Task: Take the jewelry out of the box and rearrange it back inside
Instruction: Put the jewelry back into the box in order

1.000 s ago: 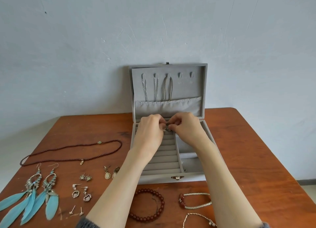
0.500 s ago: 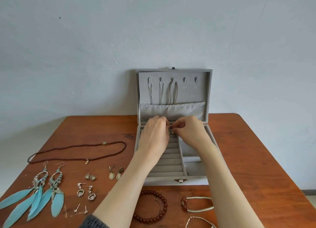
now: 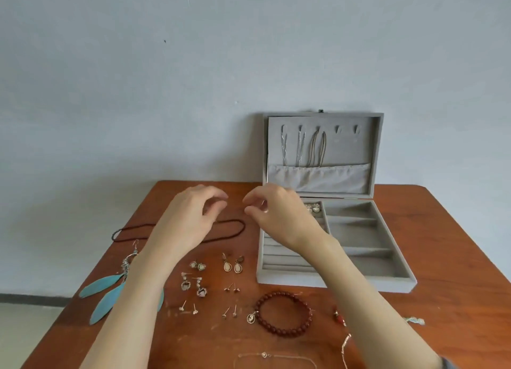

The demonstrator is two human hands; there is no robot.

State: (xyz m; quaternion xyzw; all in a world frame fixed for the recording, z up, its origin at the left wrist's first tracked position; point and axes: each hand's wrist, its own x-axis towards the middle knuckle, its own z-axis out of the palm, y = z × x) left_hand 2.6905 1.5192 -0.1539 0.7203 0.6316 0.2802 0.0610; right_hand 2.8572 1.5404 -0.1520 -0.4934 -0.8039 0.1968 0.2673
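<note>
Our left hand point(image 3: 193, 216) and right hand point(image 3: 276, 214) hover loosely curled and holding nothing beside the open gray jewelry box point(image 3: 359, 247), and our arms could bump the tiny stud earrings point(image 3: 229, 310) off the table point(image 3: 442, 258).

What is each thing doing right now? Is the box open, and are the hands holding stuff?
Jewelry box: open, lid upright against the wall.
Chains: hanging on hooks inside the lid.
Small jewelry: sitting in the back-left compartment of the box.
Left hand: above the table, fingers loosely curled, holding nothing.
Right hand: beside the box, fingers curled, nothing visible in it.
Red bead bracelet: lying flat on the table.
Feather earrings: lying on the table.
</note>
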